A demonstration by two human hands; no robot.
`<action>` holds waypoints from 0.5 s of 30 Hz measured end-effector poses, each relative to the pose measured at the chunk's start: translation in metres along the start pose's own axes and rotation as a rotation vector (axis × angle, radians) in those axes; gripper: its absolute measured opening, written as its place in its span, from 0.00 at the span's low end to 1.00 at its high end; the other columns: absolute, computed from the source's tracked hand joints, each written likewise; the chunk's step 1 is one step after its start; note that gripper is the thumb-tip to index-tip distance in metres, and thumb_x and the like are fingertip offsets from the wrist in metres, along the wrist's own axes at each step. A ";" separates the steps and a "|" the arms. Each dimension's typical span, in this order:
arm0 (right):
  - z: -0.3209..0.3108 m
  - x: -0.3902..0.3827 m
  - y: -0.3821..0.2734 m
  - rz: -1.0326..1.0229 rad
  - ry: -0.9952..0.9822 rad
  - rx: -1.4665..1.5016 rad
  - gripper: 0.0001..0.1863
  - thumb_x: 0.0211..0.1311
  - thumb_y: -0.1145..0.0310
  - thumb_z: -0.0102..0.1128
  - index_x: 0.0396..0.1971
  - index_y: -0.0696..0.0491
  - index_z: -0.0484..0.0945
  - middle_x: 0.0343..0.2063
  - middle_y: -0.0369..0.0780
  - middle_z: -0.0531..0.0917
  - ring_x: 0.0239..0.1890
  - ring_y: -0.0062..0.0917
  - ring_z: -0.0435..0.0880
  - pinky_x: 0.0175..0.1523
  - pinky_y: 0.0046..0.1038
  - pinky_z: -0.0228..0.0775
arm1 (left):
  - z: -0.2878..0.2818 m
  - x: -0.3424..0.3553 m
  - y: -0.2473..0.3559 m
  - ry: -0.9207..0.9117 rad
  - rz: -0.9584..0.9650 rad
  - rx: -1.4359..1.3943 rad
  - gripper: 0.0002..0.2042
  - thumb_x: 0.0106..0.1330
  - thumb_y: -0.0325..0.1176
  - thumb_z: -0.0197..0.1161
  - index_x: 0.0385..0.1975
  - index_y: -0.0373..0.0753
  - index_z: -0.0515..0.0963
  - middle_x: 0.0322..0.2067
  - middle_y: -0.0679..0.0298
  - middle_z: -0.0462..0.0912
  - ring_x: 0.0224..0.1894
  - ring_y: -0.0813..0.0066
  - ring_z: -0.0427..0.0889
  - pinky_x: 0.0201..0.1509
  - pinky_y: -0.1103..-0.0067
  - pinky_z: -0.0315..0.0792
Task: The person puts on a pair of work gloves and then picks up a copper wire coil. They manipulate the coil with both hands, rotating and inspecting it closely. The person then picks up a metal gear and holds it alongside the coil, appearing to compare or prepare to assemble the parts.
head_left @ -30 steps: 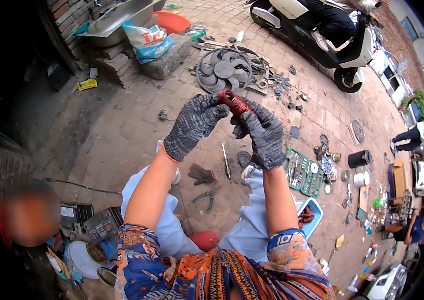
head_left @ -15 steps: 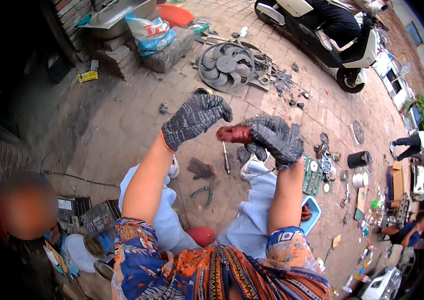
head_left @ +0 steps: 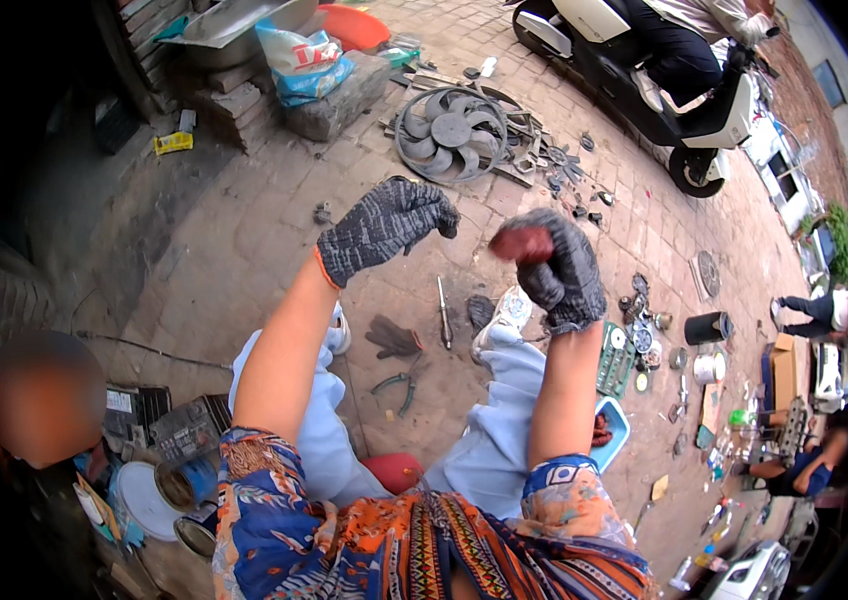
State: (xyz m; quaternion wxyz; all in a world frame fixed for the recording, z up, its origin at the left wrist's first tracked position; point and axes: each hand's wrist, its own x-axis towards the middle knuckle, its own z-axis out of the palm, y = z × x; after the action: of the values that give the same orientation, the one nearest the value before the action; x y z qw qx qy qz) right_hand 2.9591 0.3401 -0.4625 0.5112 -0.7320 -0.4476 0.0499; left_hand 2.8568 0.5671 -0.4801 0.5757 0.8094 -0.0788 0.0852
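Observation:
My right hand [head_left: 564, 270], in a grey knit glove, grips a dark red wound bundle, apparently wire [head_left: 519, 243], blurred by motion. My left hand [head_left: 384, 230], gloved alike, is a short way left of it, fingertips curled together; whatever they may hold is too small to make out. Beneath both hands, a screwdriver [head_left: 444, 313], a loose grey glove [head_left: 396, 339] and pliers [head_left: 405, 393] lie on the paving between my feet. More red bundles [head_left: 600, 431] sit in a blue tray [head_left: 618, 425] by my right leg.
A fan [head_left: 449, 135] lies on scattered parts ahead. A person sits on a white scooter [head_left: 644, 60] top right. A green tool case [head_left: 616, 358], canisters [head_left: 708, 327] and two more people [head_left: 834, 310] are rightward. Batteries [head_left: 179, 425], buckets [head_left: 144, 495] and a cable lie left.
My hands have drawn apart. The red bundle went rightward with my right hand and now points more toward the camera, while my left hand moved away from it.

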 end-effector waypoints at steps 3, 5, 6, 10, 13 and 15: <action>0.005 0.003 -0.038 0.593 -0.286 0.276 0.12 0.60 0.62 0.56 0.32 0.56 0.79 0.17 0.35 0.78 0.13 0.12 0.69 0.17 0.16 0.59 | -0.005 -0.002 -0.025 0.111 0.178 0.085 0.09 0.66 0.30 0.52 0.38 0.36 0.78 0.29 0.64 0.81 0.32 0.78 0.77 0.42 0.80 0.71; 0.029 0.006 -0.019 0.546 -0.058 0.010 0.13 0.61 0.60 0.55 0.30 0.56 0.79 0.14 0.33 0.76 0.13 0.12 0.68 0.17 0.17 0.58 | 0.005 -0.001 -0.040 0.236 0.533 0.521 0.09 0.65 0.32 0.52 0.35 0.38 0.79 0.30 0.64 0.81 0.31 0.77 0.76 0.38 0.79 0.72; 0.035 0.010 -0.012 0.524 0.112 0.117 0.14 0.62 0.58 0.54 0.29 0.55 0.78 0.14 0.33 0.76 0.13 0.12 0.68 0.17 0.18 0.58 | 0.009 0.000 -0.026 0.103 0.345 0.384 0.09 0.65 0.34 0.53 0.34 0.39 0.80 0.30 0.65 0.81 0.31 0.77 0.76 0.36 0.79 0.72; 0.034 0.009 0.009 0.503 0.014 1.208 0.19 0.67 0.52 0.45 0.30 0.54 0.74 0.12 0.34 0.73 0.10 0.13 0.66 0.15 0.17 0.53 | 0.005 -0.005 -0.004 -0.144 0.019 -0.188 0.11 0.65 0.38 0.55 0.31 0.38 0.80 0.29 0.67 0.81 0.25 0.82 0.73 0.27 0.82 0.69; 0.038 -0.001 0.026 0.109 -0.078 0.699 0.17 0.65 0.54 0.46 0.34 0.53 0.74 0.21 0.37 0.77 0.12 0.20 0.70 0.17 0.20 0.61 | -0.015 0.000 0.007 -0.266 0.005 -0.245 0.11 0.64 0.36 0.56 0.33 0.34 0.79 0.30 0.65 0.82 0.26 0.84 0.74 0.28 0.83 0.69; 0.041 -0.003 0.031 -0.227 0.048 0.188 0.16 0.65 0.56 0.47 0.36 0.53 0.76 0.27 0.39 0.80 0.12 0.22 0.70 0.17 0.21 0.62 | -0.020 0.004 -0.002 -0.281 -0.007 -0.185 0.11 0.64 0.36 0.57 0.33 0.33 0.79 0.30 0.64 0.82 0.27 0.83 0.75 0.30 0.84 0.70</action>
State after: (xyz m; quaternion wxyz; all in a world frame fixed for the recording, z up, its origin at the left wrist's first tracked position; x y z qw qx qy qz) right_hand 2.9539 0.3644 -0.5075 0.5903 -0.6266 -0.5086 0.0160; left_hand 2.8602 0.5864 -0.4748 0.6313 0.7572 -0.1631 -0.0387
